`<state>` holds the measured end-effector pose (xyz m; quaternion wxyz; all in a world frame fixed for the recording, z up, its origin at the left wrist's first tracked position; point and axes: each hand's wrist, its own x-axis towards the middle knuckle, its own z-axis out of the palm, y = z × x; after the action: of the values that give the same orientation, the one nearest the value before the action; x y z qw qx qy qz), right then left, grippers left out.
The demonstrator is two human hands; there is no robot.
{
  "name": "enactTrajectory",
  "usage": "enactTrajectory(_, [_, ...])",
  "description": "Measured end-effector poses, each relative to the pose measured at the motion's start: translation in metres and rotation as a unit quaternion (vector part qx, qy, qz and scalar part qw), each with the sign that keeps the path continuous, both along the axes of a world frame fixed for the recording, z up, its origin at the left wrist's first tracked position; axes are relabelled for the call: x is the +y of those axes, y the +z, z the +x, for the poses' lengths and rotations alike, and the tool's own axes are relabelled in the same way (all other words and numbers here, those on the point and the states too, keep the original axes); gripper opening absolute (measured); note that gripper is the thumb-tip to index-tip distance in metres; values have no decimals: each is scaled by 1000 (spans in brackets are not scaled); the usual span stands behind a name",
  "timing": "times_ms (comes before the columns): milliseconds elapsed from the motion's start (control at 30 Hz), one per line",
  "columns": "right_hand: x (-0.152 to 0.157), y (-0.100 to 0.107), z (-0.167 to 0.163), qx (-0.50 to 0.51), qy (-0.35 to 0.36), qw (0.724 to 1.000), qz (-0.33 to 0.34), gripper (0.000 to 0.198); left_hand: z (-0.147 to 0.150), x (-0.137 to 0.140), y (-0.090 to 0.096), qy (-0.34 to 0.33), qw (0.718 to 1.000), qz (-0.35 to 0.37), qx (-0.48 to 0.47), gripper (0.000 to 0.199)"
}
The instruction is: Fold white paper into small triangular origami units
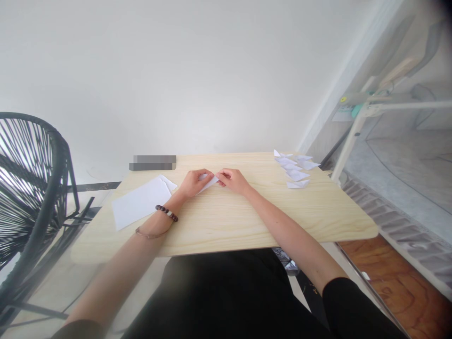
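Note:
Between my hands, just above the tabletop, is a small folded piece of white paper (207, 183). My left hand (195, 182) grips its left side, the fingers partly covering it. At the paper's right end, the thumb and fingertips of my right hand (231, 180) pinch it. To the left lies a stack of white paper sheets (141, 202), close to my left forearm. Several folded white paper boats (297, 175) stand grouped at the far right of the table.
The light wooden table (219, 226) backs onto a white wall (212, 84). A dark blurred-out box (152, 163) sits at its far left edge. On the left stands a black woven chair (31, 188); on the right, a white metal frame (349, 146) rises beside a bed (413, 160).

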<state>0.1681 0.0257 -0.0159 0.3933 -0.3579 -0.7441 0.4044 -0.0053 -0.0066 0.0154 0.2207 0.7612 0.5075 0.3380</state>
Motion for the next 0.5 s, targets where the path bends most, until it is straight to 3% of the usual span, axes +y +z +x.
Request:
enactTrajectory(267, [-1, 0, -1, -18, 13, 999, 48, 25, -1, 2, -3, 23, 998, -47, -31, 42])
enactTrajectory(500, [-5, 4, -2, -52, -1, 993, 101, 23, -3, 4, -3, 14, 999, -41, -7, 39])
